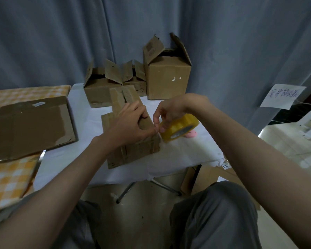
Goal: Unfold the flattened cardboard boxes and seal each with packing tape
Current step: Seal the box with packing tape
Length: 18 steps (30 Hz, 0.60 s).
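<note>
A small cardboard box [133,150] lies on the white table [178,159] in front of me, its far flaps [122,97] sticking up. My left hand [131,124] rests on top of the box, thumb and forefinger pinching at its right edge where the tape end meets it. My right hand [172,110] grips a yellow roll of packing tape [180,127] just right of the box, held above the table. A large flattened cardboard box [29,126] lies on the left.
Three unfolded boxes with open flaps stand at the back: a low one [99,90], a small middle one [135,81], a tall one [167,76]. A pink object [191,134] peeks from under the roll. Checkered cloth [9,180] covers the left table. A handwritten paper sign [282,96] hangs right.
</note>
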Tool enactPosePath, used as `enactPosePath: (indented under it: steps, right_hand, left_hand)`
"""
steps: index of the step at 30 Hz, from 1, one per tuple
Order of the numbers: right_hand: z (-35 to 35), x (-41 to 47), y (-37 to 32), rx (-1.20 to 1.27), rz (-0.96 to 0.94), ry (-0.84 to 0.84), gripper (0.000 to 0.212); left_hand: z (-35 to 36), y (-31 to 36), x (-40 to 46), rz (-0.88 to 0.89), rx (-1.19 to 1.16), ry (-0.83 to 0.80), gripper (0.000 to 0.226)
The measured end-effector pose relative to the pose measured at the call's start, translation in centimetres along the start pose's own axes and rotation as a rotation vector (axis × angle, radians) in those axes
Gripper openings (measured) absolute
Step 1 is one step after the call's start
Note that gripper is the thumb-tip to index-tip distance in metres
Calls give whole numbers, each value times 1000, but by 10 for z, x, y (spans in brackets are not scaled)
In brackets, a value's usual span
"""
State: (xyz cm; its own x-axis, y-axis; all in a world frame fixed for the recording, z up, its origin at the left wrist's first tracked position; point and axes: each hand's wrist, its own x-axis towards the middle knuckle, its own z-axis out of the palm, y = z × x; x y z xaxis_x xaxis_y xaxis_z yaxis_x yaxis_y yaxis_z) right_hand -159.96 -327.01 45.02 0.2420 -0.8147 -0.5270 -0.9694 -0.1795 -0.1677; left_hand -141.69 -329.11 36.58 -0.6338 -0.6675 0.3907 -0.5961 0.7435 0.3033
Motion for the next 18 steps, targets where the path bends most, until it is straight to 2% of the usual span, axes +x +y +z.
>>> enactPosePath:
  steps: [7,9,18]
  right_hand:
    - [7,2,-10,-125,42,89,9]
    - [12,4,-9,-138,38,132,13]
    - [29,-3,-3,-100,-34,212,10]
  left_hand:
    - [2,0,-1,3,8,8,57]
    - [1,1,-2,11,0,7,58]
    - [-4,-3,1,38,-3,-54,58]
